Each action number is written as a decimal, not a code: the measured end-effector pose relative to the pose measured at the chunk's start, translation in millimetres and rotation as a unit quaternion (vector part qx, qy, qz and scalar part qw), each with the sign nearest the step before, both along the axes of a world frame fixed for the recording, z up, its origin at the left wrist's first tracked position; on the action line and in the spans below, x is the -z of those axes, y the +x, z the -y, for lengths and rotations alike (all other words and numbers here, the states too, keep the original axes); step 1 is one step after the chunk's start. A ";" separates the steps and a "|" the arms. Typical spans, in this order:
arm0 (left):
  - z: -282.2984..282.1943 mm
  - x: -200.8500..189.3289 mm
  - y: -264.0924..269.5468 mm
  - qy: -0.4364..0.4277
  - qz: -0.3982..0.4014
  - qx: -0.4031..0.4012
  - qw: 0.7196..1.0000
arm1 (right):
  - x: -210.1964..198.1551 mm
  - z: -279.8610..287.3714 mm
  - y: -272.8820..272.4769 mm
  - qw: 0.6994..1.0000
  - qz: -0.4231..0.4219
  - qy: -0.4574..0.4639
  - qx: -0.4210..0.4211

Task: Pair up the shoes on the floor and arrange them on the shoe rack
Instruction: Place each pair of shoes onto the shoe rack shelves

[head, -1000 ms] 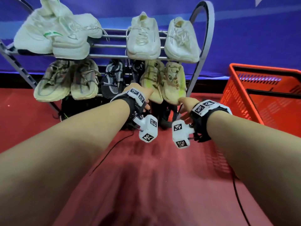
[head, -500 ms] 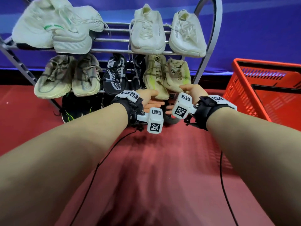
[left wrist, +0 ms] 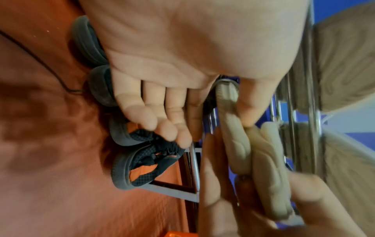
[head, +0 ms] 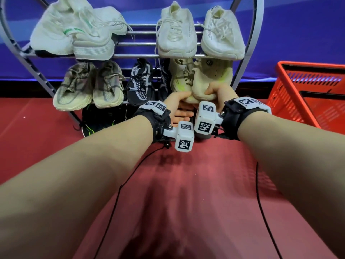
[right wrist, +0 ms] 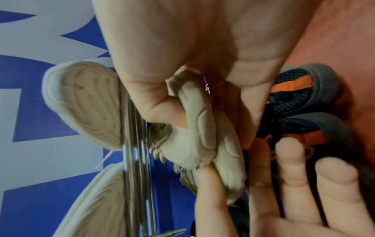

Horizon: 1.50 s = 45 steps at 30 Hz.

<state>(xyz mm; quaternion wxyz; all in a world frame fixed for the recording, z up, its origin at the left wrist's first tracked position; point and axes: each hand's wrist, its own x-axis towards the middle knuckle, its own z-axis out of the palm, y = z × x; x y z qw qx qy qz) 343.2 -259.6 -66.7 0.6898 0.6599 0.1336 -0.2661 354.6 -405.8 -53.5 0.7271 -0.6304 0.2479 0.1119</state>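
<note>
A cream pair with yellow-green accents sits at the right end of the middle shelf of the metal shoe rack (head: 141, 56). My left hand (head: 183, 101) pinches the toe of the left shoe (head: 182, 79), thumb on top and fingers underneath. In the left wrist view that hand (left wrist: 221, 126) has its thumb on the sole edge (left wrist: 235, 144). My right hand (head: 214, 96) pinches the toe of the right shoe (head: 211, 75), which leans against its mate. The right wrist view shows the right hand (right wrist: 211, 128) with thumb and forefinger clamped on that toe (right wrist: 194, 144).
The top shelf holds a white-green pair (head: 74, 34) and a cream pair (head: 201, 34). A beige pair (head: 89, 86) and a black-white pair (head: 141, 81) share the middle shelf. Black shoes (head: 99, 122) and black-orange shoes (right wrist: 304, 99) sit below. A red basket (head: 308, 90) stands at the right.
Both hands have come up from under the shelf and taken hold of the toes of the yellow-green pair. The right shoe now leans against the left one.
</note>
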 end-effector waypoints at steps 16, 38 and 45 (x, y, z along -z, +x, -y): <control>-88.9 -21.4 12.9 -0.192 0.040 -0.201 0.960 | 17.4 7.1 -0.5 0.990 -0.036 -0.047 -0.130; -132.2 -22.6 -0.5 -0.269 0.017 -0.222 0.937 | -14.8 -22.1 12.9 0.949 -0.114 -0.279 -0.090; -156.5 -13.9 9.5 -0.047 0.010 -0.175 0.983 | -9.0 -10.9 -4.8 0.941 -0.046 -0.318 -0.106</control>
